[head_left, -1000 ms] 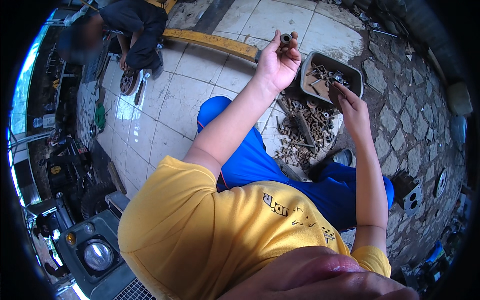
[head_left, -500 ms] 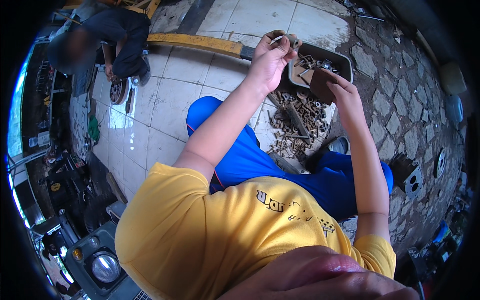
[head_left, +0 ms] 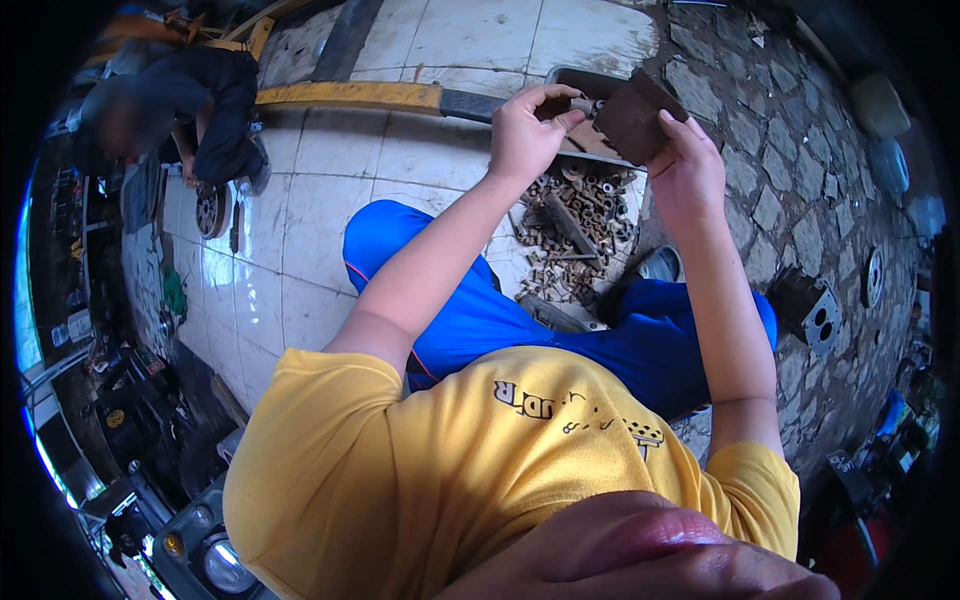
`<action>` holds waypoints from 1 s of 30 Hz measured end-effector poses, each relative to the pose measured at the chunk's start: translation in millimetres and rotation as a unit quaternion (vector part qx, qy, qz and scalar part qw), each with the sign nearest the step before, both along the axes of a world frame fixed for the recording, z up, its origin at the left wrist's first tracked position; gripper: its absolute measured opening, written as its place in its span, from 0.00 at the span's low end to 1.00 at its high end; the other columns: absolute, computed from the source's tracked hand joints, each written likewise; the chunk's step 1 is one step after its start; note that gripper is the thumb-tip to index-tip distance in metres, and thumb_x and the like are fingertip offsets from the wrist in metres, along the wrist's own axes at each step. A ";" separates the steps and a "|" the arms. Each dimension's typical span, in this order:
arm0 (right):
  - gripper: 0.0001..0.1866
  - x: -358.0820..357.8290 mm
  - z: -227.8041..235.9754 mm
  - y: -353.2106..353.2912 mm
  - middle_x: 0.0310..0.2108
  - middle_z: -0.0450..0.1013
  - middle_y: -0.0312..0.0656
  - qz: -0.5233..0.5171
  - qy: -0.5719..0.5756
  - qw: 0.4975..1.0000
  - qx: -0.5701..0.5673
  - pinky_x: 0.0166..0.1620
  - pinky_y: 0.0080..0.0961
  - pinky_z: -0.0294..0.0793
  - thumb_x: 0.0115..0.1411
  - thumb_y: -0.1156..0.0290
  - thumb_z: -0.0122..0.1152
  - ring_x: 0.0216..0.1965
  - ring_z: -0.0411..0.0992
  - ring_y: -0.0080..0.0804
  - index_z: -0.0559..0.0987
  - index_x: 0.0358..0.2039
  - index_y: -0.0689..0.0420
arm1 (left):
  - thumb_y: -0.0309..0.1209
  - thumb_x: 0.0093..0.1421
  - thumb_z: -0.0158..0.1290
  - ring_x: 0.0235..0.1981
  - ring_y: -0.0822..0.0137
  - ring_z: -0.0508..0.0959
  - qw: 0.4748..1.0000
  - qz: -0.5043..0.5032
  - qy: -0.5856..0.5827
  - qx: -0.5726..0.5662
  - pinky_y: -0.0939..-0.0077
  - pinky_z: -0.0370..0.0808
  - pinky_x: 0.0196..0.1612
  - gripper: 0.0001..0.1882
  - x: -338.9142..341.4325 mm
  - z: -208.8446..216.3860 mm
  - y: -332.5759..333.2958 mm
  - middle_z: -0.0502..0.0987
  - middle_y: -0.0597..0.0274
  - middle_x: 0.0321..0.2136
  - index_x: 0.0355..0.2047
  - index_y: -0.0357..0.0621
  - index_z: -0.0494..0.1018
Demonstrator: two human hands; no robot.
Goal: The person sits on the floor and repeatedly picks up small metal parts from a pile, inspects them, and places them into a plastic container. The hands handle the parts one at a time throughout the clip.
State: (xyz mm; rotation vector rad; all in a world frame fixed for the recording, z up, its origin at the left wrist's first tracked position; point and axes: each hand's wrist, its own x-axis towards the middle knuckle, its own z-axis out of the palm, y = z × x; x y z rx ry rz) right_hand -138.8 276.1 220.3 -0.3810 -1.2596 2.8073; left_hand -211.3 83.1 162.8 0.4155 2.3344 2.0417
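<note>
My left hand (head_left: 530, 130) is closed in a pinch, thumb and forefinger round a small round metal bushing that is mostly hidden by the fingers at this moment. Beside it, my right hand (head_left: 688, 165) grips a dark brown sheet (head_left: 640, 115) that looks like sandpaper, with one ragged edge turned towards the left fingertips. Both hands are raised over a grey tray (head_left: 580, 76), and the sheet covers much of it. Below the hands, a pile of nuts, bolts and other small metal parts (head_left: 575, 215) lies on the tiles.
A yellow beam with a dark end (head_left: 350, 95) crosses the floor ahead. At the far left a person (head_left: 190, 110) crouches by a round metal part (head_left: 212, 212). Stone paving (head_left: 765, 210) runs along the right, with a metal block with round holes (head_left: 815, 318) on it.
My right hand has lifted the brown sheet and turned its face more into view. My left hand has turned the bushing mostly out of sight, and the hands are closer together.
</note>
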 end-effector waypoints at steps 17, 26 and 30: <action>0.24 -0.9 -36.5 -21.6 0.55 0.75 0.56 -0.010 0.214 0.690 0.692 0.57 0.42 0.76 0.63 0.81 0.52 0.55 0.75 0.53 0.74 0.61 0.60 | 0.32 0.68 0.58 0.42 0.72 0.80 0.825 -0.082 -0.424 0.365 0.78 0.80 0.49 0.09 18.1 -18.5 14.6 0.80 0.66 0.41 0.46 0.45 0.76; 0.23 -8.5 -62.2 -16.8 0.45 0.79 0.56 0.023 0.157 0.687 0.709 0.50 0.39 0.77 0.66 0.73 0.54 0.46 0.79 0.54 0.75 0.62 0.51 | 0.30 0.67 0.60 0.44 0.67 0.82 0.843 -0.057 -0.396 0.358 0.75 0.80 0.49 0.08 16.7 -21.2 7.6 0.80 0.63 0.39 0.43 0.42 0.77; 0.23 -19.0 -69.0 -3.2 0.45 0.80 0.55 0.068 -0.003 0.699 0.712 0.52 0.35 0.77 0.67 0.74 0.51 0.50 0.79 0.52 0.76 0.62 0.49 | 0.27 0.68 0.58 0.41 0.67 0.82 0.837 -0.066 -0.393 0.375 0.76 0.81 0.46 0.06 7.8 -50.6 9.4 0.81 0.63 0.39 0.44 0.43 0.78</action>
